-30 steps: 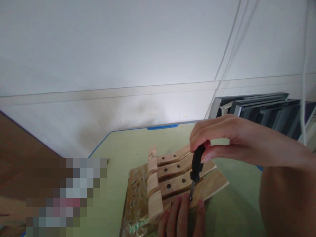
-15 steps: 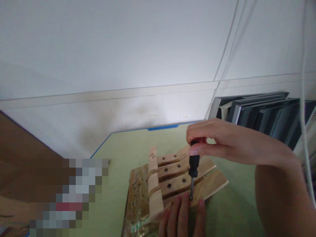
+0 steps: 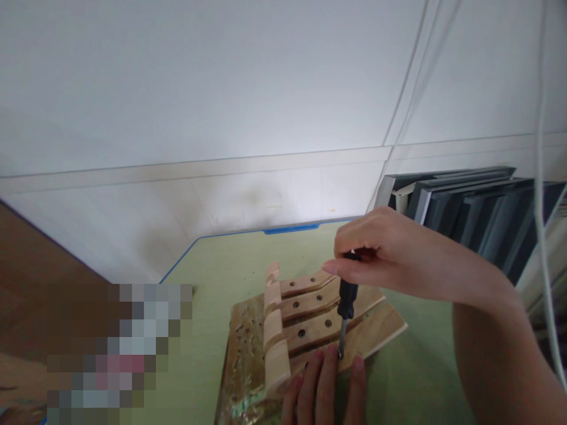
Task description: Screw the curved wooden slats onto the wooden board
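My right hand (image 3: pixel 372 251) is closed around the black handle of a screwdriver (image 3: pixel 348 295), which stands nearly upright. Its steel shaft reaches down to a screw (image 3: pixel 340 354) in the nearest slat of a wooden slatted piece (image 3: pixel 376 327). Across that same slat lie the fingers of my left hand (image 3: pixel 325 389), stretched out and apart on both sides of the screw; its palm is out of frame. Dark screws show in the other slats, which join a notched crosspiece (image 3: pixel 275 336) at the left. Under that end is a worn brown board (image 3: pixel 243 348) with holes.
A green tabletop (image 3: pixel 230 262) with a blue edge meets the white wall (image 3: pixel 199 88). Dark flat panels (image 3: pixel 478 212) lean at the right, near a hanging white cable (image 3: pixel 539 195). A pixelated patch (image 3: pixel 142 330) hides something at the left.
My right thumb has lifted and stretched leftward off the screwdriver handle, and the hand has shifted slightly round it. The view has drifted a little; my left hand stays on the slat.
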The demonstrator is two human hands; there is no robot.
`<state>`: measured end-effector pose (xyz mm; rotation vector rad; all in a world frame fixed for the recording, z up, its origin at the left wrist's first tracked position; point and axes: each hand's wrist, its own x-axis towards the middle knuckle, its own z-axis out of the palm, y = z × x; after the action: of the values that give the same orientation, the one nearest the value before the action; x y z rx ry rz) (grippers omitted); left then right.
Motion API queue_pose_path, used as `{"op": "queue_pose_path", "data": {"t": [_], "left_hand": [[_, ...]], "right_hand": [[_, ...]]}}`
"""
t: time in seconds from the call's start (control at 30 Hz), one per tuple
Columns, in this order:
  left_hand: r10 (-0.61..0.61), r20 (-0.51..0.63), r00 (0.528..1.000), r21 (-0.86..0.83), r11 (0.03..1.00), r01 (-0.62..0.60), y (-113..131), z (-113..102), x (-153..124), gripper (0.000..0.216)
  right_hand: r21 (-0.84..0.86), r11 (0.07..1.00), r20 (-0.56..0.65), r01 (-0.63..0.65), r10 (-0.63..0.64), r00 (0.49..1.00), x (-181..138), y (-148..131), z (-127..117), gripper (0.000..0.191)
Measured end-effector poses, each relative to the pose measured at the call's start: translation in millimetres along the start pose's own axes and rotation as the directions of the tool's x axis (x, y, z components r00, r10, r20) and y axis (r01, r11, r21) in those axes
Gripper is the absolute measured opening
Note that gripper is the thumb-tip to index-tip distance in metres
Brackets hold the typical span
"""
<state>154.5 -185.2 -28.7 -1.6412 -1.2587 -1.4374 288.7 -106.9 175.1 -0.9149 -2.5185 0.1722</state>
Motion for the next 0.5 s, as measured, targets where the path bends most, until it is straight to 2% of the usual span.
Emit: {"op": "queue_pose_path", "data": {"t": [0.07,0.13,0.3,0.5], "left_hand": [[-0.061,-0.037,0.997,-0.016,0.998,0.06,3.7,3.5,-1.7,0.033],[-0.065,-0.016,0.998,-0.021,0.998,0.065,5.2,4.5,-3.4,0.033],[-0.066,-0.013,0.998,-0.027,0.997,0.066,1.6,3.0,-5.6,0.033],[-0.045,-0.042,0.998,-0.022,0.999,0.044,2.0,3.3,-5.2,0.033]], "right_hand": [[0.028,0.997,0.016,0.072,-0.073,0.997,-1.6,-0.6,-3.3,0.027],[0.075,0.991,0.048,0.11,-0.114,0.992,-5.4,-1.3,-7.8,0.017],[0.169,0.971,0.085,0.167,-0.183,0.979,-16.6,-1.7,-20.5,0.025],[0.242,0.952,0.093,0.186,-0.214,0.972,-17.6,4.9,-24.6,0.023]]}}
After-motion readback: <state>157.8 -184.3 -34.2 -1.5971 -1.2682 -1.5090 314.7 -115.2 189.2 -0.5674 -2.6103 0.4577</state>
